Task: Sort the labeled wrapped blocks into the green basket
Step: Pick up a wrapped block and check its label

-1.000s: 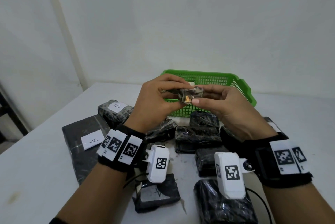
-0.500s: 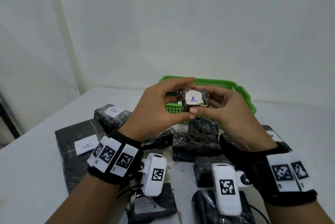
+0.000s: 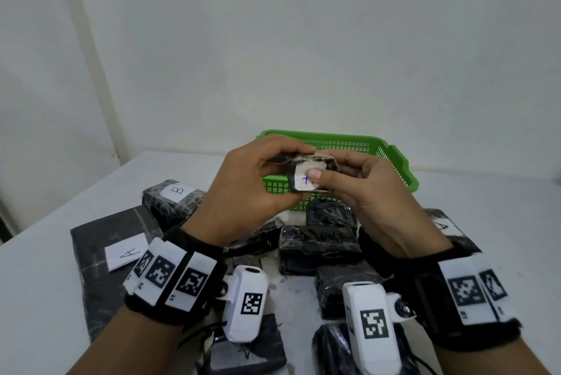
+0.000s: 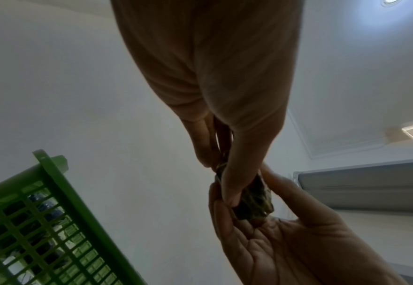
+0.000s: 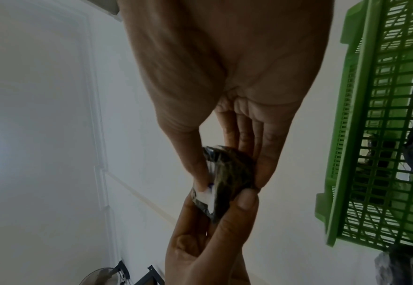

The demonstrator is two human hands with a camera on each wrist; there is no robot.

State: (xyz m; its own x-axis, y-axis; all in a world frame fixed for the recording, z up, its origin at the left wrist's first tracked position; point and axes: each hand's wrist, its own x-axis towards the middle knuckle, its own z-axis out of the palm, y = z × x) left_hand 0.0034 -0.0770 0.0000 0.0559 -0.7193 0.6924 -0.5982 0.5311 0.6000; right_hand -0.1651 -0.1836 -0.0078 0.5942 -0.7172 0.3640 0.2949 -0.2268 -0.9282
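Both hands hold one small black wrapped block [image 3: 306,176] up in front of the green basket [image 3: 391,156]. Its white label with a blue mark faces me. My left hand [image 3: 258,183] pinches the block's left side between thumb and fingers. My right hand [image 3: 364,189] grips its right side, thumb lying across the label. The left wrist view shows the block [image 4: 254,202] pinched between both hands, and in the right wrist view the block [image 5: 225,179] shows its label edge-on. The basket [image 5: 376,135] has dark wrapped blocks inside.
Several black wrapped blocks lie on the white table below my hands. A block labeled B [image 3: 176,192] sits at the left, with a flat black package labeled A [image 3: 121,253] in front of it. Another labeled block [image 3: 446,226] lies at the right. A wall stands behind the basket.
The two hands have turned the small block so its white label faces me. The right thumb has slid onto the label.
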